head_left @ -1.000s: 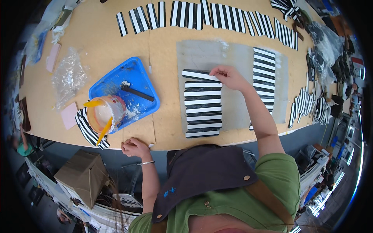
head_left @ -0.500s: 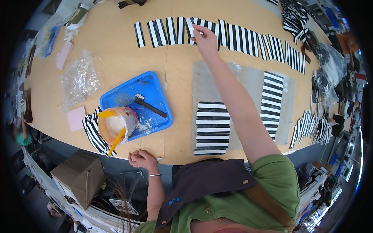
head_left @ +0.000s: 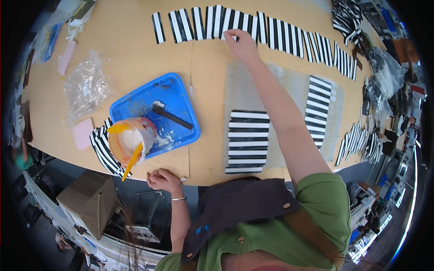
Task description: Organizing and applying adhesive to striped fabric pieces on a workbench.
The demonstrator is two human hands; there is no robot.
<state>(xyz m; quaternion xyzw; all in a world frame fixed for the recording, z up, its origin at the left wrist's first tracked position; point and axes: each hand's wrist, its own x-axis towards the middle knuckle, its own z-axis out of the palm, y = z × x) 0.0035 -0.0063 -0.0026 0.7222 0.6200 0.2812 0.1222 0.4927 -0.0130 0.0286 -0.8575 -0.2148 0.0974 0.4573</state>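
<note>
My right hand point(head_left: 242, 45) reaches across the wooden table point(head_left: 131, 58) to a row of black-and-white striped strips point(head_left: 208, 20) along its far edge, fingers pinched on one white strip there. My left hand point(head_left: 163, 180) rests curled on the table's near edge, holding nothing that I can see. Between them lies a striped panel point(head_left: 247, 141) on a grey mat point(head_left: 289, 86), with a second striped panel point(head_left: 317, 108) to its right.
A blue tray point(head_left: 140, 101) holds a black-handled tool point(head_left: 171, 116) and white paste. An orange cup point(head_left: 131, 141) of paste with a yellow stick stands at its near corner. Crumpled clear plastic point(head_left: 86, 86), pink blocks point(head_left: 82, 133) and a cardboard box point(head_left: 88, 201) are at left.
My right hand left the striped panel on the mat and stretched out to the far row of strips, then shifted slightly left along it. The left hand stayed at the near edge.
</note>
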